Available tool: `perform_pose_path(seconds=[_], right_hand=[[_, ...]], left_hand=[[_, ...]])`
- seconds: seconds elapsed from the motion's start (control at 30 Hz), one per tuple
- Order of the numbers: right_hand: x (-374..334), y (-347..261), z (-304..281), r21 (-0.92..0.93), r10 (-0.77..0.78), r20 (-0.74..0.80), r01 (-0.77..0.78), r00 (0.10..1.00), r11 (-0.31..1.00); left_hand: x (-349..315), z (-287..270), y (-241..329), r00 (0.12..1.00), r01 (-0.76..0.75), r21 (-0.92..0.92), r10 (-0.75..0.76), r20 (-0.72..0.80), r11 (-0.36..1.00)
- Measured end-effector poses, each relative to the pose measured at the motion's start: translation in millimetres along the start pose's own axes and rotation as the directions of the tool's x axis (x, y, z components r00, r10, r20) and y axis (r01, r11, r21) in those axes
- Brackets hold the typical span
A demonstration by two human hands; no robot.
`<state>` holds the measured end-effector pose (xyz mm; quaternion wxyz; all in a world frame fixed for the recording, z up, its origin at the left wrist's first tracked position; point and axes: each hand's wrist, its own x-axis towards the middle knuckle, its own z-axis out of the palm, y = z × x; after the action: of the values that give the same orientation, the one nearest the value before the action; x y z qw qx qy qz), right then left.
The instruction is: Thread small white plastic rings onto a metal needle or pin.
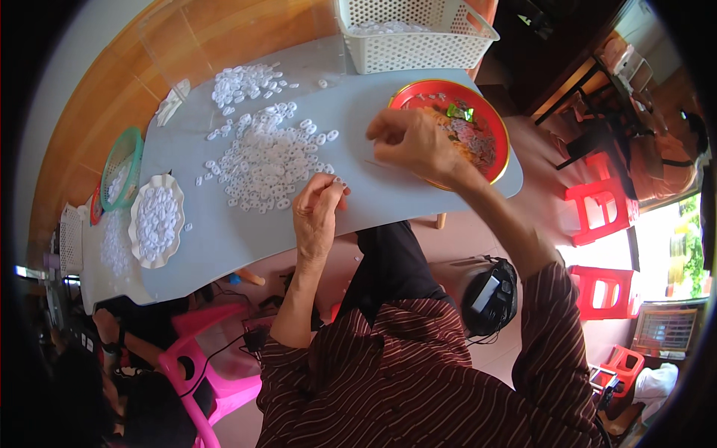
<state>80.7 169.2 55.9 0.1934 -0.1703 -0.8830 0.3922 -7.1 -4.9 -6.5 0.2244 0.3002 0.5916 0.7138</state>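
Observation:
Near the table's front edge, my left hand (315, 216) is closed in a pinch, with a small white plastic piece (340, 181) showing at the fingertips. My right hand (418, 145) is raised over the table beside the near left rim of a round red tray (502, 134) with a gold edge. Its fingers are curled together, and whatever they hold is hidden. In the tray lie many small metallic bits and a shiny green wrapper (459, 113). Ahead of my left hand spreads a loose heap of white oval plastic pieces (270, 153) with holes, and a smaller heap (243, 82) sits behind it.
A scalloped white dish (178, 198) of white pieces stands at the left, by a green basket (134, 168). A perforated white basket (418, 52) is at the back. Pink chair (224, 381) and another person's arm (142, 347) are lower left; red stools (605, 291) stand right.

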Motion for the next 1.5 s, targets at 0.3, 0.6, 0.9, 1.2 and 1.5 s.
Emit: perform_pose_path(seconds=[0.3,0.6,0.9,1.2,1.5], right_hand=[[-31.8,8.0,68.3,0.718,0.122,0.126,-0.175,0.984,0.673],[-35.1,6.3,75.3,0.813,0.134,0.057,-0.124,0.989,0.569],[-37.6,3.6,77.0,0.806,0.165,0.004,-0.101,0.986,0.583],[-38.7,3.3,78.0,0.801,0.171,-0.006,-0.098,0.985,0.59],[-36.9,10.9,72.8,0.78,0.091,0.086,-0.124,0.992,0.613]], left_hand=[[-5.6,-14.3,5.1,0.998,0.052,0.082,-0.053,0.014,0.995],[-6.2,-4.2,7.4,1.0,0.006,0.126,-0.004,-0.02,0.992],[-5.9,-0.2,3.5,0.999,0.004,0.103,0.001,-0.045,0.995],[-6.4,0.0,0.1,0.999,-0.022,0.136,0.027,-0.035,0.99],[-5.9,-4.6,3.5,0.997,-0.072,0.248,0.068,0.021,0.966]])
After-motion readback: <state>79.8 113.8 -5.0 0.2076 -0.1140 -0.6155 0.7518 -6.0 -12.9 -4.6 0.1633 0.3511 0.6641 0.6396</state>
